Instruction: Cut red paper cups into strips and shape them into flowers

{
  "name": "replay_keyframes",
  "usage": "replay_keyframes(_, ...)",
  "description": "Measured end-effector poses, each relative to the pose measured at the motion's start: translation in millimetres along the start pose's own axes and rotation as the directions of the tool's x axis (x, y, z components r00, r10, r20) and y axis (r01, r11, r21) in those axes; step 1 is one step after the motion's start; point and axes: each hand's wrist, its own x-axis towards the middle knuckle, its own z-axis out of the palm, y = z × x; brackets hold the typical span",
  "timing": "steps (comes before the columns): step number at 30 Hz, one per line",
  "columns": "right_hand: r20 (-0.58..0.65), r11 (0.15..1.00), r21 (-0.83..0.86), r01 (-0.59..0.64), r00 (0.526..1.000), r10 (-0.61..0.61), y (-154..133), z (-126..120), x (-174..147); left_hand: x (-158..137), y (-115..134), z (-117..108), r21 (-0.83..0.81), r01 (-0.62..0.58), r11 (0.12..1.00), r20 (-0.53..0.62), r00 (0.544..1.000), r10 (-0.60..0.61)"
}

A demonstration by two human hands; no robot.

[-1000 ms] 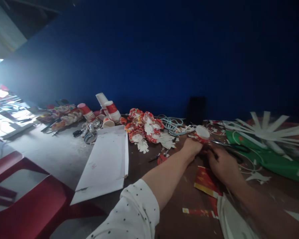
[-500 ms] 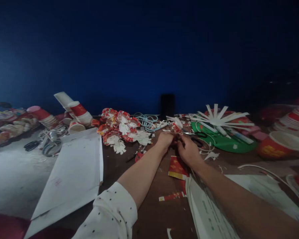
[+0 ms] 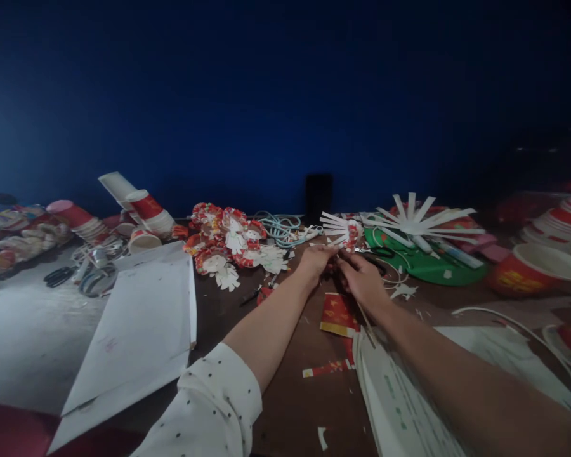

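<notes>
Change: fringed paper cup (image 3: pixel 341 231) now fanned out, raised slightly since half a second ago.
Left hand (image 3: pixel 316 261): fingers pinched on the cup's base.
Right hand (image 3: pixel 361 279): closed, touching the cup from below; hold unclear.
Scissors (image 3: pixel 378 252): just right of the grip.

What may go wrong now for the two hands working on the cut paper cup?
The thin fringe strips of the cut paper cup could tear or bend between the left hand and right hand. The scissors lie just beyond the right hand, so a knuckle might bump them.
</notes>
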Motion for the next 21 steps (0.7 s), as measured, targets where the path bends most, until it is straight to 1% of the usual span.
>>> replay_keyframes(1,0.01,0.996,0.08,-0.049,0.999,0.048,2,1,1,0,0,0,-0.004,-0.005,1.0,0.003,1.0,0.005)
replay_keyframes(3,0.012,0.974,0.207,-0.096,0.995,0.096,6,2,3,-1,1,-1,-0.006,-0.006,1.0,0.029,1.0,0.007)
replay_keyframes(5,0.002,0.952,0.289,-0.106,0.994,0.11,8,2,5,-1,2,-2,-0.029,0.002,1.0,0.077,0.997,0.0)
replay_keyframes(7,-0.01,0.936,0.335,-0.104,0.993,0.114,7,3,5,-1,2,-3,-0.049,0.013,0.999,0.12,0.993,-0.007)
replay_keyframes(12,-0.033,0.933,0.338,-0.126,0.989,0.145,-10,3,0,4,-3,-6,-0.075,0.013,0.997,0.147,0.989,-0.002)
replay_keyframes(15,-0.02,0.936,0.327,-0.134,0.989,0.149,-19,1,-4,7,-5,-8,-0.081,0.003,0.997,0.162,0.987,0.01)
replay_keyframes(21,0.0,0.911,0.379,-0.163,0.984,0.176,-22,-3,0,5,-3,-8,-0.128,0.025,0.992,0.16,0.987,-0.004)
